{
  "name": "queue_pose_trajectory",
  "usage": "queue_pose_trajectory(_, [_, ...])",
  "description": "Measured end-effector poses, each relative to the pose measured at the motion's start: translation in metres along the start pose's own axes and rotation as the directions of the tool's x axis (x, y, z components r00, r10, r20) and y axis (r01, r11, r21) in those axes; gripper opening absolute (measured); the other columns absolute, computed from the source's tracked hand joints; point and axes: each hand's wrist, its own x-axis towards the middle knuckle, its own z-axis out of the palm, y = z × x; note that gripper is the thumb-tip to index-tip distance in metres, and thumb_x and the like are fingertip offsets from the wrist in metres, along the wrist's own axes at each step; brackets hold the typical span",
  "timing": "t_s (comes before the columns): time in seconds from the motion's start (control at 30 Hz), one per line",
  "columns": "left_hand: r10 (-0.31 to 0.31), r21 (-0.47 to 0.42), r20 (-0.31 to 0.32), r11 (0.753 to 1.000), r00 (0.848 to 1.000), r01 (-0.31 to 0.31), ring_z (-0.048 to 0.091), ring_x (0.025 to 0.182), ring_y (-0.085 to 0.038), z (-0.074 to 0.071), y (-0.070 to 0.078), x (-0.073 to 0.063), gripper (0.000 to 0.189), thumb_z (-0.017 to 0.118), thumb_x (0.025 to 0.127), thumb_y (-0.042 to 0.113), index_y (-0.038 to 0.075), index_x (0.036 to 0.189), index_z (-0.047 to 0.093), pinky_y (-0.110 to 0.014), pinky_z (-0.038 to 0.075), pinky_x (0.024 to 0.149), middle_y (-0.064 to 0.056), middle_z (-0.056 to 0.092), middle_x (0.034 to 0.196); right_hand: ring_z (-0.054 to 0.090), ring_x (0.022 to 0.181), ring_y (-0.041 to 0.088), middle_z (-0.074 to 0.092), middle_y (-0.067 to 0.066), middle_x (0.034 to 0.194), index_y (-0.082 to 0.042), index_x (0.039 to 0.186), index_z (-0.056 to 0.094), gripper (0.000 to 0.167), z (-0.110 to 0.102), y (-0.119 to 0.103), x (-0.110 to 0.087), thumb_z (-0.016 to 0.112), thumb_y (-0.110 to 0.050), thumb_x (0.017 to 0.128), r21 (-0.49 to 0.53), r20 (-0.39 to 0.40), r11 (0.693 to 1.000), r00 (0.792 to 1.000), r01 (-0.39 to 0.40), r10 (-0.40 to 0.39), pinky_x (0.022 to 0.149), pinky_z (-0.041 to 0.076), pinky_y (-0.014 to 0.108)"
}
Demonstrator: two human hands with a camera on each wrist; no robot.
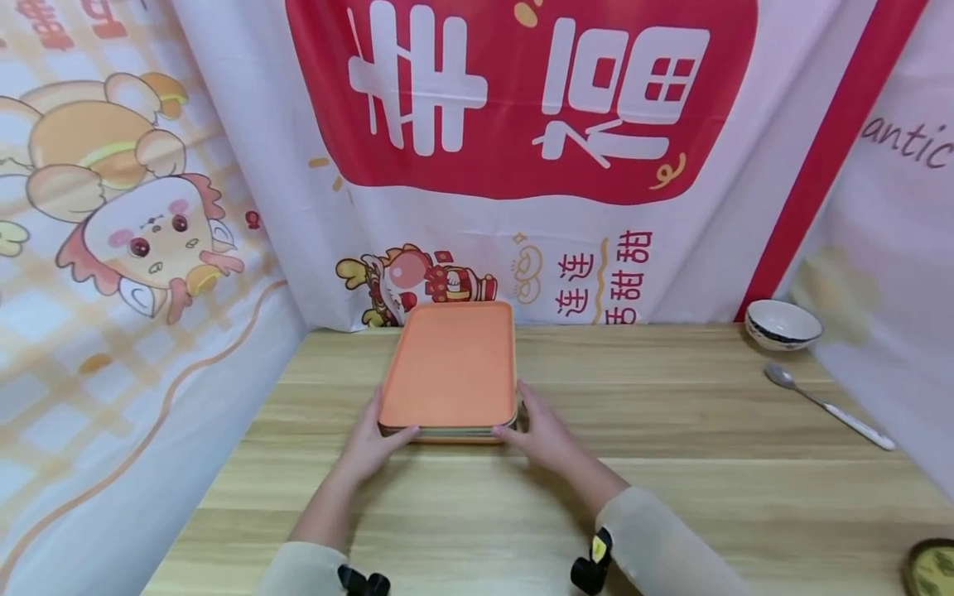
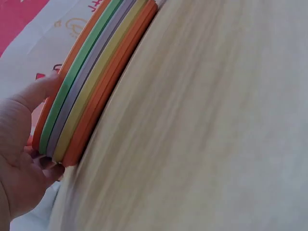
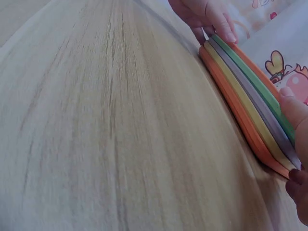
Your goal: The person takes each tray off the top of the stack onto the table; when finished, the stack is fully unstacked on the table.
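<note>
A stack of rectangular trays (image 1: 450, 364) lies on the table against the back cloth, its top tray orange. Seen edge-on in the left wrist view, the trays (image 2: 79, 96) run orange, green, pale purple, yellow and orange from top to bottom. My left hand (image 1: 373, 440) grips the near left corner, thumb along the front edge and fingers at the side. At the near right corner my right hand (image 1: 542, 434) grips the same stack in a like way. The right wrist view shows the right thumb (image 3: 291, 106) against the upper edges; its other fingers are partly hidden.
At the back right stands a white bowl (image 1: 782, 323) with a dark patterned outside. In front of it lies a spoon (image 1: 827, 406) with a white handle. A dark-rimmed yellow-green object (image 1: 933, 569) is cut off at the lower right. Printed cloths (image 1: 246, 207) hang around the wooden table (image 1: 671, 397).
</note>
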Motion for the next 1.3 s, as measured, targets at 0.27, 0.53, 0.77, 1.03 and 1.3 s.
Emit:
queue_pose_trajectory(0.27, [-0.055,-0.168,-0.029,0.985,0.998,0.049,0.031,0.146,-0.035,-0.001,-0.013,0.003,0.093,0.078,0.084,0.021,-0.004,0.153,0.021,-0.045,0.027,0.124,-0.025,0.030,0.157,0.040,0.140,0.037,0.037,0.017,0.156,-0.008,0.156,0.022,0.093,0.007,0.000,0.001,0.073,-0.044,0.086,0.046,-0.018,0.998,0.999,-0.045,0.046,0.117,0.036,0.054])
queue_pose_trajectory(0.53, [-0.079,-0.212,-0.058,0.975,0.995,0.065,0.039,0.142,-0.033,-0.003,-0.013,0.002,0.087,0.079,0.084,0.022,0.004,0.153,0.030,-0.045,0.034,0.120,-0.020,0.040,0.154,0.042,0.139,0.037,0.039,0.019,0.154,-0.008,0.156,0.025,0.091,0.006,-0.001,0.002,0.073,-0.043,0.087,0.051,-0.015,0.997,0.998,-0.055,0.056,0.116,0.038,0.054])
queue_pose_trajectory(0.77, [-0.057,-0.169,-0.107,0.985,0.993,0.038,0.055,0.113,-0.020,-0.011,0.003,0.001,0.078,0.079,0.084,0.025,0.006,0.149,0.039,-0.027,0.051,0.096,-0.019,0.049,0.142,0.038,0.141,0.039,0.033,0.018,0.158,-0.010,0.157,0.022,0.094,0.005,-0.001,0.001,0.069,-0.052,0.087,0.053,0.008,0.996,0.997,-0.078,0.078,0.115,0.038,0.057])
queue_pose_trajectory(1.03, [-0.145,-0.475,-0.063,0.875,0.987,0.098,0.065,0.080,0.001,-0.009,0.008,0.003,0.054,0.046,0.103,0.009,-0.004,0.151,0.026,-0.015,0.059,0.080,-0.034,0.046,0.140,0.037,0.142,0.039,0.035,0.018,0.157,-0.009,0.156,0.024,0.091,0.006,-0.001,0.002,0.071,-0.047,0.087,0.062,-0.015,0.995,0.996,-0.082,0.083,0.117,0.035,0.056])
queue_pose_trajectory(1.3, [-0.209,-0.642,-0.069,0.758,0.975,0.117,0.065,0.084,0.004,-0.006,0.014,-0.003,0.053,0.042,0.102,0.002,-0.002,0.152,0.026,-0.013,0.059,0.082,-0.033,0.038,0.147,0.039,0.140,0.037,0.037,0.019,0.155,-0.005,0.155,0.026,0.091,0.007,-0.002,0.003,0.075,-0.037,0.085,0.096,-0.024,0.993,0.997,-0.074,0.076,0.117,0.036,0.053])
